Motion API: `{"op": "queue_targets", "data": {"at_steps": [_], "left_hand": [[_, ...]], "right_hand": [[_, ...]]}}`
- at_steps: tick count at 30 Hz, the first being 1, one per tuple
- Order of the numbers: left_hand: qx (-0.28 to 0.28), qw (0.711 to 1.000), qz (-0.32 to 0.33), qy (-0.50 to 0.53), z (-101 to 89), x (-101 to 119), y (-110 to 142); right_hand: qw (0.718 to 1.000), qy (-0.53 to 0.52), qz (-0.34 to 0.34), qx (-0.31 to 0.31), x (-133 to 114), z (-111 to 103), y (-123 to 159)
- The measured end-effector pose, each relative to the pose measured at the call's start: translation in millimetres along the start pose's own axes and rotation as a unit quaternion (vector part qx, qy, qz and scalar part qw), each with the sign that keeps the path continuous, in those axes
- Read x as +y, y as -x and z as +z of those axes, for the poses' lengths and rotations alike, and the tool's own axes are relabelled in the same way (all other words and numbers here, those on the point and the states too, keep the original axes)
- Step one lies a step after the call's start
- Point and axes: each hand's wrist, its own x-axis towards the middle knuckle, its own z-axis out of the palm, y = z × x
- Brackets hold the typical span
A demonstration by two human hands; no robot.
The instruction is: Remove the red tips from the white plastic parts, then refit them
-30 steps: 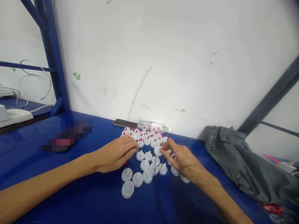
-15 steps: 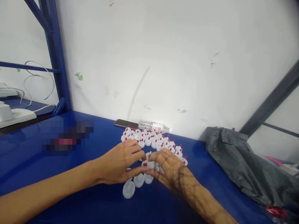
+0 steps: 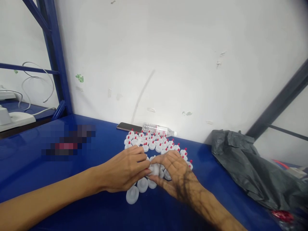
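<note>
My right hand [image 3: 174, 170] holds a white plastic nozzle cap [image 3: 154, 169] between thumb and fingers, its spout turned to the left. My left hand [image 3: 128, 168] is pinched at the spout end, where the small red tip is mostly covered by my fingers. Around and under my hands lie several white nozzle caps without red tips, such as the near cap [image 3: 132, 194]. Just beyond stand rows of white nozzle caps with red tips [image 3: 151, 145], upright on the blue table [image 3: 96, 205].
Against the white wall lie a phone [image 3: 129, 127] and a clear plastic bottle [image 3: 158, 130] on its side. A dark plastic bag [image 3: 247, 166] spreads over the right side. A pixelated dark item [image 3: 69, 142] lies at the left. Blue frame posts [image 3: 56, 54] rise at the left.
The left fingers have closed over the red tip, which showed clearly before. The right hand has kept its hold on the white nozzle cap, and its fingers have shifted slightly.
</note>
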Motion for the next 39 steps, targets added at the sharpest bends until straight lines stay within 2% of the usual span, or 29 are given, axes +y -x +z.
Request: {"op": "queue_targets", "data": {"at_steps": [2, 5, 8, 11, 15, 19, 26, 30, 35, 39], "left_hand": [[0.0, 1.0, -0.01, 0.026, -4.2, 3, -1], [0.032, 0.996, -0.034, 0.077, -14.0, 0, -1], [0.082, 0.992, -0.057, 0.077, -22.7, -14, 3], [0.054, 0.992, -0.107, 0.033, -24.0, -29, 7], [-0.028, 0.991, -0.128, 0.035, -14.1, -36, 10], [-0.072, 0.988, -0.12, 0.066, -4.8, -34, 12], [-0.109, 0.981, -0.134, 0.092, -0.5, -32, 16], [-0.114, 0.98, -0.136, 0.085, 0.0, -33, 16], [-0.1, 0.984, -0.123, 0.084, -0.1, -32, 16], [-0.099, 0.984, -0.119, 0.084, -1.3, -32, 16]], "right_hand": [[1.0, 0.015, -0.011, -0.001, 1, -4, -2], [0.997, 0.078, -0.006, 0.0, 14, -16, -1], [0.989, 0.128, 0.056, 0.043, 39, -31, 5], [0.982, 0.136, 0.119, 0.056, 62, -39, 12], [0.985, 0.114, 0.127, -0.013, 70, -35, 14], [0.985, 0.093, 0.131, -0.065, 66, -27, 15], [0.977, 0.104, 0.139, -0.125, 73, -18, 21], [0.971, 0.122, 0.161, -0.129, 72, -27, 18], [0.937, 0.138, 0.247, -0.204, 65, -44, 13], [0.918, 0.189, 0.228, -0.265, 62, -39, 18]]}}
